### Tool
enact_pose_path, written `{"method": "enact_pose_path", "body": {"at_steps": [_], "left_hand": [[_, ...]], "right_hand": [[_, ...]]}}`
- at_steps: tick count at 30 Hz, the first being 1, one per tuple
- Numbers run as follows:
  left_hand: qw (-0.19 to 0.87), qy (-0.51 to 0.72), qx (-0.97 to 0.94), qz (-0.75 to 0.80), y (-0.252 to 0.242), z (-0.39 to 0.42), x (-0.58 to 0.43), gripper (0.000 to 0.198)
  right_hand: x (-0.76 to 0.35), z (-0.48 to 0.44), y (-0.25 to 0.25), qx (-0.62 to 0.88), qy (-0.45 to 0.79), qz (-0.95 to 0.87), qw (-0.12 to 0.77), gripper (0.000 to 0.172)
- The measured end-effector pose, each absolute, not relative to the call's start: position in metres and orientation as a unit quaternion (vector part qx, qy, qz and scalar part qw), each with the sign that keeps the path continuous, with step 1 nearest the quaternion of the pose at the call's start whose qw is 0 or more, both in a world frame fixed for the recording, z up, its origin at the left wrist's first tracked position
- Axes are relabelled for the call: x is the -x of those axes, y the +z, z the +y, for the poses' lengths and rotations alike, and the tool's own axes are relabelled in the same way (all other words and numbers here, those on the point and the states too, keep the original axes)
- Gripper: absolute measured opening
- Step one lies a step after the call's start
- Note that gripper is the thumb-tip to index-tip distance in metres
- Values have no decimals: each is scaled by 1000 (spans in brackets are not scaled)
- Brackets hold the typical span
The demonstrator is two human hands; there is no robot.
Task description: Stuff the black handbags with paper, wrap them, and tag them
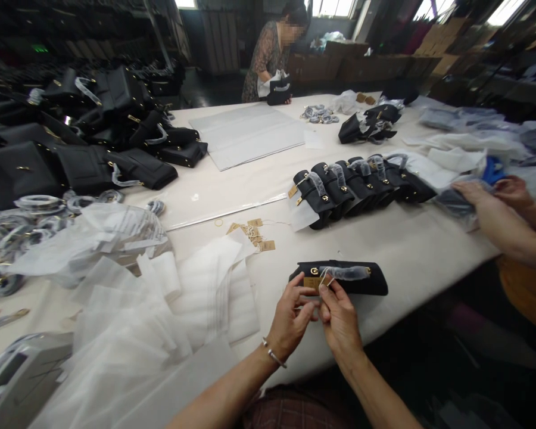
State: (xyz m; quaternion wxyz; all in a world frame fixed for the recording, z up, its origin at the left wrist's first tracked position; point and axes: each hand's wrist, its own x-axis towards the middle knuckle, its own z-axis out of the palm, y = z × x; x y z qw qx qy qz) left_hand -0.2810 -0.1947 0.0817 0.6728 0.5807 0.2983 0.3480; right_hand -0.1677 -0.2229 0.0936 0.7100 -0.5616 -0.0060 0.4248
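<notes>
A black handbag (352,287) lies on the table just beyond my hands, its handle (348,273) wrapped in clear plastic and fixed with gold fittings. Against its front hangs a brown paper tag (311,282) on a white string (325,275). My right hand (340,319) pinches the string between thumb and fingers. With bent fingers spread apart, my left hand (290,316) is at the tag's left and lower edges; whether it grips the tag is unclear. Further tags (254,235) with tangled strings lie beyond my left hand.
Behind the handbag stands a row of black bags (343,185). White tissue sheets (205,292) and plastic-wrapped straps (31,226) cover the left; black bags (93,137) are piled beyond. A co-worker's hands (482,193) are at the right; another person (272,56) stands at the far edge.
</notes>
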Motion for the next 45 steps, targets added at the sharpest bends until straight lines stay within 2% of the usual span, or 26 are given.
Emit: {"method": "enact_pose_path", "body": {"at_steps": [3,6,8,12,15,18,20,23,27,30,34,38,40,43,45], "left_hand": [[722,349,-506,317,84,-203,277,35],[711,337,-477,391,84,-198,275,49],[667,325,-510,435,85,-185,272,43],[580,295,-607,457,86,-154,265,9],[591,248,-626,444,86,-138,263,11],[594,230,-631,443,85,-128,266,11],[581,229,-626,466,84,-118,269,13],[550,224,-626,506,78,-98,276,15],[495,211,-634,556,60,-73,281,16],[484,214,-626,573,44,-65,279,17],[511,222,-606,567,30,-70,276,17],[558,232,-590,535,25,-84,285,19],[579,235,-589,513,24,-90,291,19],[595,238,-591,489,22,-97,298,17],[597,241,-590,487,20,-99,299,17]], "right_hand": [[166,-222,92,578,403,-19,710,55],[162,-225,87,601,395,-44,693,54],[161,-228,84,613,393,-56,683,55],[158,-234,85,617,426,-58,659,56],[152,-238,89,618,461,-55,635,57],[142,-243,91,635,440,-57,632,56],[134,-248,91,669,373,-77,639,52],[118,-258,96,737,208,-149,625,41],[86,-266,108,790,-28,-338,511,38],[58,-261,111,761,-102,-485,418,46],[27,-244,109,739,-23,-580,341,57],[7,-235,113,706,168,-630,277,44],[0,-233,120,704,196,-627,270,45],[-5,-226,131,719,213,-608,261,57],[-6,-219,138,702,254,-624,231,47]]}}
